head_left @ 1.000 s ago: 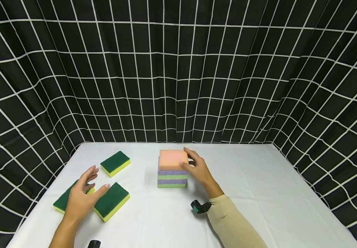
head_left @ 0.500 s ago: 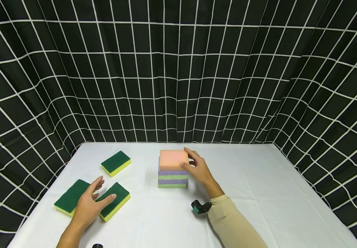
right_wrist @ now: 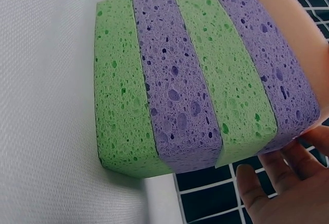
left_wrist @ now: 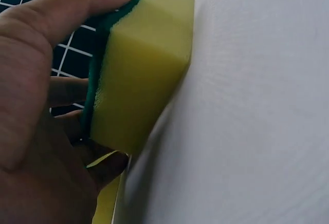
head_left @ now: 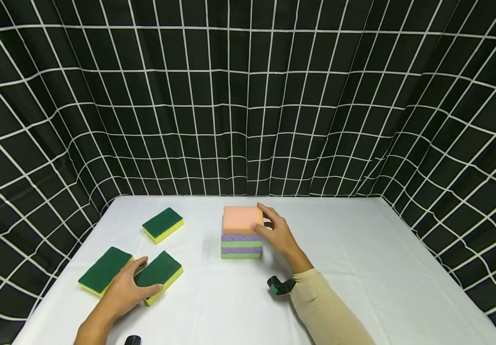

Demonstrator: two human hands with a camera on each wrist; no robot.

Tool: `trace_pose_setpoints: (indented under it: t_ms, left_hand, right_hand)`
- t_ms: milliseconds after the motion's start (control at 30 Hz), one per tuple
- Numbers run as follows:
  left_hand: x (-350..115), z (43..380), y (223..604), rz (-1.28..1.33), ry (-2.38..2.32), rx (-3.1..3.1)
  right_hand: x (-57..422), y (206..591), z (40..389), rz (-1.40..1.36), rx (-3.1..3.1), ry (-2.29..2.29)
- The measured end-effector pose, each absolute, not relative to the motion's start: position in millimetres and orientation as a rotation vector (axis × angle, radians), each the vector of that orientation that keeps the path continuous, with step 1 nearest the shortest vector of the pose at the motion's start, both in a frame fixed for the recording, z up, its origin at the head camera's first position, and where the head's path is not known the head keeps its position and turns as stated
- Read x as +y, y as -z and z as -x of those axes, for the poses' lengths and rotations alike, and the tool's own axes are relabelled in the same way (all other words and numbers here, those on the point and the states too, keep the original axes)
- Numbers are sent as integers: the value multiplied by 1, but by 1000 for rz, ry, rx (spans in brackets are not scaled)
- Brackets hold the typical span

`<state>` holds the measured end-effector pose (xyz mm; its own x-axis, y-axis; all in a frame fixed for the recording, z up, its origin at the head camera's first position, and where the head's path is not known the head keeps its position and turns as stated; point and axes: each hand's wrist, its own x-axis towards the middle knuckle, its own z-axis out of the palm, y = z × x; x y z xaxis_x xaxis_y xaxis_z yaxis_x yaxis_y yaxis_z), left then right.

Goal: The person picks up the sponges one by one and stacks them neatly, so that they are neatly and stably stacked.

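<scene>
In the head view, my left hand (head_left: 126, 290) spans a green-and-yellow scouring sponge (head_left: 158, 272) at the front left, thumb at its near right edge and fingers along its left side. The left wrist view shows the thumb on the green face beside the thick yellow foam (left_wrist: 144, 80), with a fingertip low by the table. Further right, my right hand (head_left: 279, 235) holds the right side of a peach sponge (head_left: 240, 219), thumb in front and fingers behind. That sponge tops a stack of alternating purple and green sponges (head_left: 241, 250), whose porous sides fill the right wrist view.
Two more scouring sponges lie flat on the left: one beside my left hand (head_left: 106, 269), another farther back (head_left: 163, 224). A white cloth (head_left: 360, 249) covers the table. Black curtain (head_left: 248, 96) with white grid lines encloses the back and sides.
My left hand has moved right and down from over the gap between the two front scouring sponges onto the right one. The right hand and the stack have stayed in place.
</scene>
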<state>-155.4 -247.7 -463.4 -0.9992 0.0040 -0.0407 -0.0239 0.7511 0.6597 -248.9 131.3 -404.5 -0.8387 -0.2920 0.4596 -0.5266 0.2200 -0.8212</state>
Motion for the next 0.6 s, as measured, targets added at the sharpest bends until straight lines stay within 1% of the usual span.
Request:
trace_pose_setpoints:
  t_ms: [333, 600]
  left_hand:
    - [-248, 154, 459, -29, -879, 2920]
    - [-247, 152, 451, -15, -885, 2909]
  right_hand:
    - [132, 406, 249, -768, -2291, -1675]
    - [132, 406, 251, -747, -2303, -1690]
